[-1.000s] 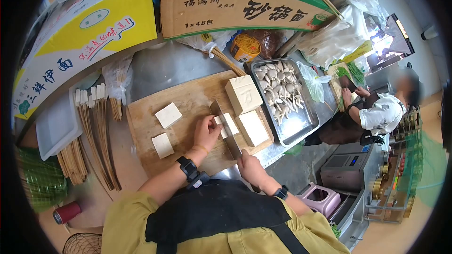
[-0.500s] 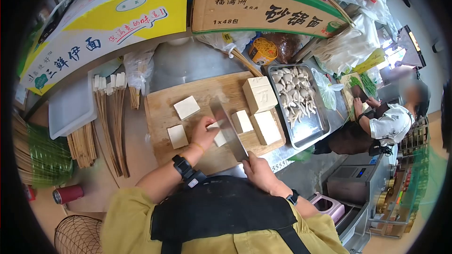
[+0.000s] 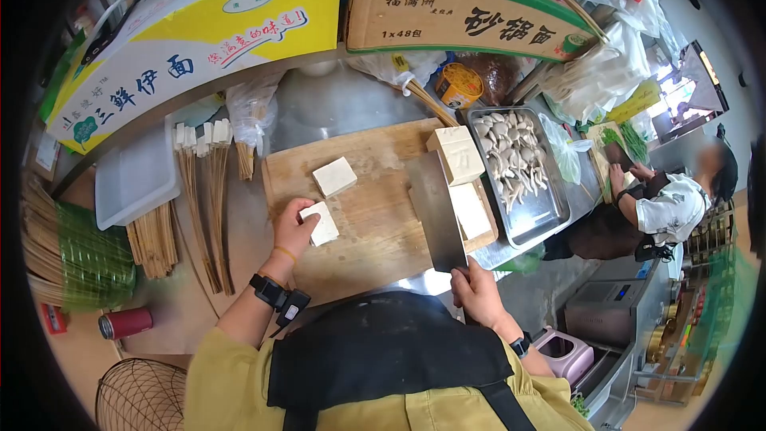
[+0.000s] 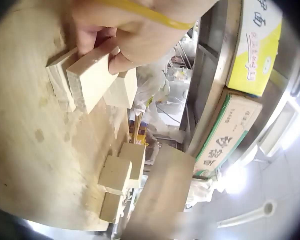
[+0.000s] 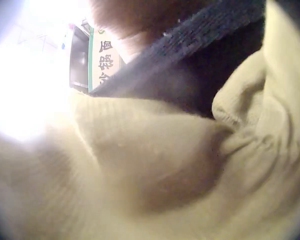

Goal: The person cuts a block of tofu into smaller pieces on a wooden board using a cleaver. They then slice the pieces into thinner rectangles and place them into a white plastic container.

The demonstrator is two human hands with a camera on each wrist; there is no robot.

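My left hand (image 3: pixel 292 231) pinches a white tofu slice (image 3: pixel 323 225) at the left of the wooden cutting board (image 3: pixel 367 251); the left wrist view shows this held slice (image 4: pixel 92 75) tilted against another slice (image 4: pixel 61 82). A further tofu piece (image 3: pixel 334 176) lies just above it. My right hand (image 3: pixel 477 294) grips the handle of a broad cleaver (image 3: pixel 440 211), its blade raised over the board's right part. Behind the blade stand a tall tofu block (image 3: pixel 459 155) and a lower block (image 3: pixel 471 211); a smaller piece there is mostly hidden. Sleeve cloth fills most of the right wrist view.
A metal tray of mushrooms (image 3: pixel 533 219) adjoins the board's right side. Skewers with white pieces (image 3: pixel 191 207) and a pale plastic tray (image 3: pixel 132 191) lie left. Cardboard boxes (image 3: pixel 463 12) stand behind. Another person (image 3: pixel 666 199) works at the far right.
My left hand has moved left with a tofu slice, onto the slice at the board's left. The cleaver has moved right, from the middle of the board to before the blocks. The head view has shifted.
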